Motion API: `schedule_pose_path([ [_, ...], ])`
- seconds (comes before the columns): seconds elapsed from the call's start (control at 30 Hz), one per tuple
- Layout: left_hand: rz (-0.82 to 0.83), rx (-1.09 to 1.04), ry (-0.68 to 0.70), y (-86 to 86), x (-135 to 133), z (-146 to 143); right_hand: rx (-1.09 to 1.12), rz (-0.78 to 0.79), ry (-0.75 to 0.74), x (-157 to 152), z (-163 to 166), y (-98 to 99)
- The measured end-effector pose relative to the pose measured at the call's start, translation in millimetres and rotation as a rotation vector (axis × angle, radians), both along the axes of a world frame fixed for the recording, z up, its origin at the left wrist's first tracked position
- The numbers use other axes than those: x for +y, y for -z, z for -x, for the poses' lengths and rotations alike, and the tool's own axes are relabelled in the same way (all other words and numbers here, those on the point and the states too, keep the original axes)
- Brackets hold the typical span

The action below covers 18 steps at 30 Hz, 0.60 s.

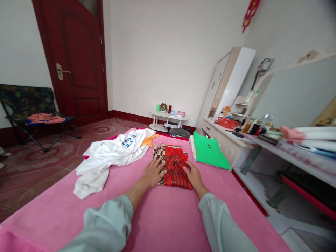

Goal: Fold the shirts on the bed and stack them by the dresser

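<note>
A folded garment [175, 168], red with dark print and a tan-and-brown checked part, lies on the pink bed cover [168, 217] in front of me. My left hand [154, 172] rests flat on its checked left side, fingers spread. On the right edge lies my right hand [193, 174], its fingers stretched out over the red cloth. Neither hand grips the cloth. Left of the garment is a loose white shirt [120, 150] with blue lettering, partly over an orange cloth [150, 140]. Green folded clothing [210, 150] sits to the right, on top of other folded cloth.
Along the right stands a white dressing table [223, 131] with a red basket [228, 122], bottles and a mirror. A low white stand [168, 116] is by the far wall. At left, a folding chair [39, 115] holds clothes near the dark red door [78, 63].
</note>
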<state>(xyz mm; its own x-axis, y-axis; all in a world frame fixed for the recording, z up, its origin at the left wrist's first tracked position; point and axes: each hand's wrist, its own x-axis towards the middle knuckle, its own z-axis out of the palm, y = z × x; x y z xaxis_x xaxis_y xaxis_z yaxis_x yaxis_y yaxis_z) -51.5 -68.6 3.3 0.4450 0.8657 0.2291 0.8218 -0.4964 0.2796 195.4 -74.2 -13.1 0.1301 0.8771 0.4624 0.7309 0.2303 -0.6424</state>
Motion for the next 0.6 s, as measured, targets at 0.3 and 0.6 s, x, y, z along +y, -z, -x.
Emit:
schedule_pose_path([
  [0.3, -0.059, -0.263, -0.361, -11.4, -45.8, 23.3, 0.063, -0.090, 0.122, -55.5, -6.7, -12.0],
  [0.6, 0.034, -0.159, -0.544, -25.0, -52.1, 24.3, -0.186, 0.063, 0.169, -58.2, -3.5, -14.4],
])
